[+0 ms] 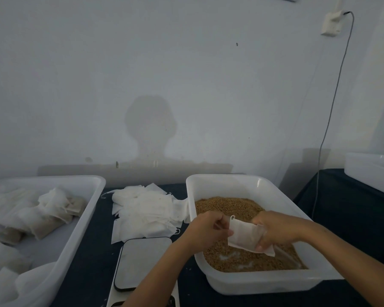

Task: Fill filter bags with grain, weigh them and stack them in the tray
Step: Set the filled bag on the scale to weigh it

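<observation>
Two hands meet over the white tub (pixel 237 185) of brown grain (pixel 228 206), and between them hangs one filter bag (pixel 244 235). It is a small white pouch of thin, slightly see-through fabric, flat-sided and tilted, its lower corner dipping toward the grain. The right hand (pixel 275 229) grips its right edge with curled fingers; the left hand (pixel 206 229) pinches the upper left corner, where a small loop of drawstring sticks up. How full the bag is I cannot tell.

Left of the tub, a loose pile of empty bags (pixel 144 211) lies on the dark table (pixel 93 251). Just in front of that pile sits a flat scale (pixel 142 260). Farther left, a long white tray (pixel 87 218) holds filled bags (pixel 47 218), plump and greyish-tan through the cloth.
</observation>
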A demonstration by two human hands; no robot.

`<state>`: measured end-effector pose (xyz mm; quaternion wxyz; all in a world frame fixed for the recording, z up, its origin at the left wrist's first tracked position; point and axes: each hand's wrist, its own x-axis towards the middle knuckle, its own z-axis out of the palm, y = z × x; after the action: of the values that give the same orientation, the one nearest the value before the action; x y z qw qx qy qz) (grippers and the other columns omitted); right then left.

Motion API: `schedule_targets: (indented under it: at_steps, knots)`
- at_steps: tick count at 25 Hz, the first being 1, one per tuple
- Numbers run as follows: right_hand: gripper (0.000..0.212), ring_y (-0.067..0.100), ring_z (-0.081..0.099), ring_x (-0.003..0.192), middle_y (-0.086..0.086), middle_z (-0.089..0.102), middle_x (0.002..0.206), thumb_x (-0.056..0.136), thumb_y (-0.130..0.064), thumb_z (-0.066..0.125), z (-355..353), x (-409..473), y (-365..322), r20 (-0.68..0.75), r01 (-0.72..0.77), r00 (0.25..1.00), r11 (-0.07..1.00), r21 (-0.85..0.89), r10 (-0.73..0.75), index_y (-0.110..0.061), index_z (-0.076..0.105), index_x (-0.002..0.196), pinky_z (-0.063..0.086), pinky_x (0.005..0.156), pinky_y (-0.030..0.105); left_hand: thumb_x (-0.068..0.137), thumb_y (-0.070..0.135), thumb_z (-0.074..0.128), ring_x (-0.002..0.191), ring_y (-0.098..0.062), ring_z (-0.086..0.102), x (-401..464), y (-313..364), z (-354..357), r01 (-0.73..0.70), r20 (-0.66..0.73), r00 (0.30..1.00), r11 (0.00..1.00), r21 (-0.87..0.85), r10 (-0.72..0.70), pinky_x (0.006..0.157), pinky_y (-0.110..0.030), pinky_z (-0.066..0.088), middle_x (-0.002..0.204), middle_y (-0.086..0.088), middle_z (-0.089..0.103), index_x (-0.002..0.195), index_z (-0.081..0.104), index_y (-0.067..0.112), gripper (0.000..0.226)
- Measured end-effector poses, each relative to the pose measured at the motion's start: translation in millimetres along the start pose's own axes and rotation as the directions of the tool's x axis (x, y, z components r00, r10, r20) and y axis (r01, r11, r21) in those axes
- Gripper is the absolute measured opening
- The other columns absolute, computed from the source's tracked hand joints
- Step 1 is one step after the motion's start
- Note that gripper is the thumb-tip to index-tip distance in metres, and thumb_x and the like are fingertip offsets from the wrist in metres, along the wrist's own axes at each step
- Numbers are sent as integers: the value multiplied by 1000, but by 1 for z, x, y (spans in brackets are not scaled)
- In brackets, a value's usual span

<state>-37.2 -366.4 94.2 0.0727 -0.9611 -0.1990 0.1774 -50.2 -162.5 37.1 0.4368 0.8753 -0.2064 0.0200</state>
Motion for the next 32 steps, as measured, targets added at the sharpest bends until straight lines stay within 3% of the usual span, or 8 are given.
schedule_targets:
  at_steps: [5,9,14,17,19,23,26,32]
  knots:
    - [35,17,61,104,2,63,116,81,-18,72,-8,0,3,53,-27,998,1000,-8,27,-11,61,114,51,77,21,88,23,65,80,-10,55,3,3,5,18,44,999,1000,-16,-17,86,-34,50,86,6,60,85,61,12,12]
    - [37,16,61,104,2,63,116,82,-16,72,-10,1,6,73,-40,997,999,27,38,-10,61,116,52,76,20,89,23,64,81,-13,54,4,5,6,19,70,997,1000,-2,-19,86,-37,49,87,3,59,83,58,15,12]
    - [36,11,59,101,-6,62,111,80,-25,74,4,2,15,-5,-21,1000,998,59,21,-16,61,112,50,86,24,88,23,64,83,-11,55,7,6,6,-12,30,999,1000,14,11,86,-38,50,88,7,59,74,52,24,19]
    - [24,4,62,86,-11,63,96,78,-24,76,22,4,20,-113,11,993,971,241,16,-25,61,96,51,73,13,88,22,66,79,-4,56,9,12,1,-96,-9,995,995,-36,96,82,-31,50,81,14,60,77,58,24,13]
    - [23,4,66,80,-6,68,90,75,-18,79,36,6,20,-189,50,981,873,486,49,-24,63,91,54,69,13,89,20,64,84,-4,59,11,17,-2,-178,-82,982,977,-115,169,83,-26,50,85,15,63,86,66,21,3]
    - [46,21,69,96,5,72,102,71,-7,80,52,8,10,-303,219,945,455,863,120,-24,63,110,58,83,46,91,23,62,103,-5,60,10,16,-7,-226,-304,945,914,-337,121,89,-22,51,109,8,64,109,60,19,19]
    - [53,28,67,100,11,71,103,66,-12,79,51,8,-8,-339,307,930,206,929,143,-19,63,115,58,74,38,88,20,66,100,-10,63,7,10,-7,-194,-318,947,884,-425,55,86,-24,53,106,3,67,109,61,13,23]
    - [43,21,68,87,9,72,100,70,-13,74,38,1,-56,-393,384,919,160,909,25,-20,64,111,55,64,29,88,14,65,77,-9,64,-10,13,-20,-287,-429,895,894,-343,123,71,-24,52,78,8,68,84,67,13,5]
